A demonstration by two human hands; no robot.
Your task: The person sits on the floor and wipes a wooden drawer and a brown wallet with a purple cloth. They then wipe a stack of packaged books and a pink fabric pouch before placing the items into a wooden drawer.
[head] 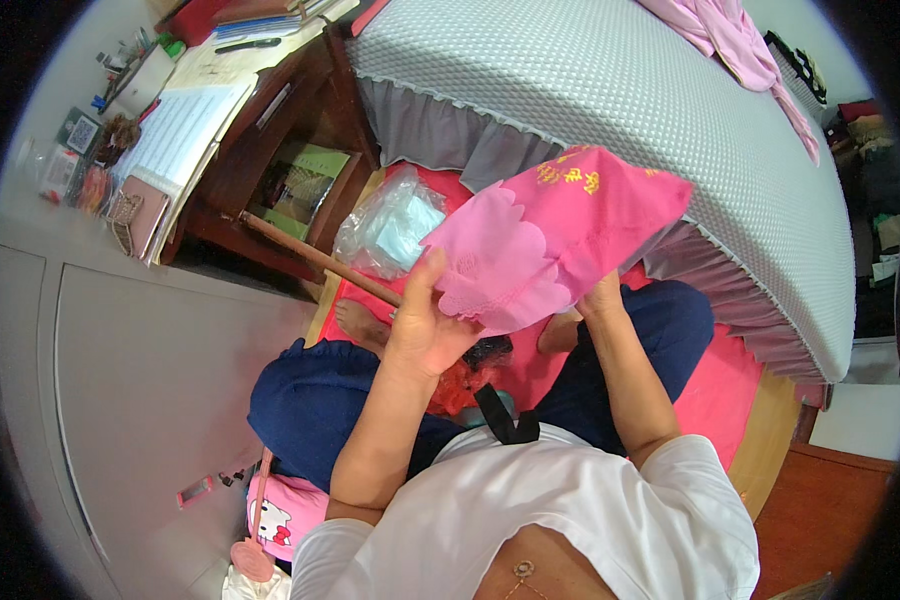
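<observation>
A bright pink fabric bag (615,210) with yellow printed writing is held up before me, its lighter pink scalloped panel (495,262) facing my left hand. My left hand (431,326) grips the panel's lower left edge, thumb in front and fingers behind. At the lower right edge, my right hand (601,298) holds the bag from below; most of its fingers are hidden by the fabric. Behind my left wrist ends a brown wooden stick (319,259), slanting from the desk. Below the bag, red plastic (461,382) and black plastic (491,349) lie between my legs.
A clear plastic bag with something pale blue (401,229) lies on the pink floor mat (709,405). The bed (570,75) stands ahead, a dark wooden desk (307,97) with papers at left. A pink fly swatter (255,555) is beside my left knee.
</observation>
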